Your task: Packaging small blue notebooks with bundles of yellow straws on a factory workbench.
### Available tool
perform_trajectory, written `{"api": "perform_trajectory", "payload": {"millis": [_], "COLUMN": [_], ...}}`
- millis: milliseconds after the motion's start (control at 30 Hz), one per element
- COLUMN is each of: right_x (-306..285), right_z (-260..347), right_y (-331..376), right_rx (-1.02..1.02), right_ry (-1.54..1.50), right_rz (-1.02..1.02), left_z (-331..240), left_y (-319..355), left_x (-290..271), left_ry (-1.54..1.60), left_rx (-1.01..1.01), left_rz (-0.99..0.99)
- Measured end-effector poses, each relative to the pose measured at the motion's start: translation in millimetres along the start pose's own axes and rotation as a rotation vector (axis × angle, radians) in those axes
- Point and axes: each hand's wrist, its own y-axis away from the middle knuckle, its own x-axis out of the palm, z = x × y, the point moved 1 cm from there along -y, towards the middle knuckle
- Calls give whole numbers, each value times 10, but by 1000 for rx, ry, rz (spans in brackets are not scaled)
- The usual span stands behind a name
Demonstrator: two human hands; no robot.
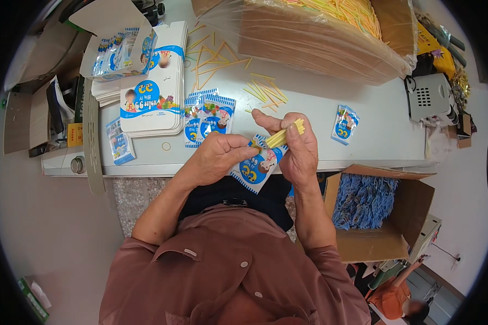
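Observation:
My left hand (217, 157) pinches the top edge of a small blue-and-white printed packet (257, 170), which hangs tilted over the table's front edge. My right hand (300, 149) is closed around a bundle of thin yellow sticks (281, 138), thumb across them. The bundle's lower left end meets the packet's mouth; how far inside it reaches is hidden by my fingers. Beyond my left hand lie several overlapping packets (209, 118) of the same kind. Loose yellow and orange sticks (263, 91) lie scattered just beyond my right hand.
A plastic-lined carton (320, 46) of sticks stands at the back. Flat white boxes (152, 111) are stacked left, an open box (119, 70) of packets on top. Single packets lie left (120, 142) and right (344, 125). Below right sits a carton (415, 208) with blue contents.

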Motion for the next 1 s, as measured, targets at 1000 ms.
{"api": "perform_trajectory", "payload": {"millis": [1000], "right_x": [-130], "right_z": [-82], "right_y": [202], "right_rx": [-114], "right_ry": [486], "right_rz": [-90], "left_z": [38], "left_y": [-78], "left_x": [216], "left_ry": [302], "left_rx": [495], "left_rz": [-459]}}
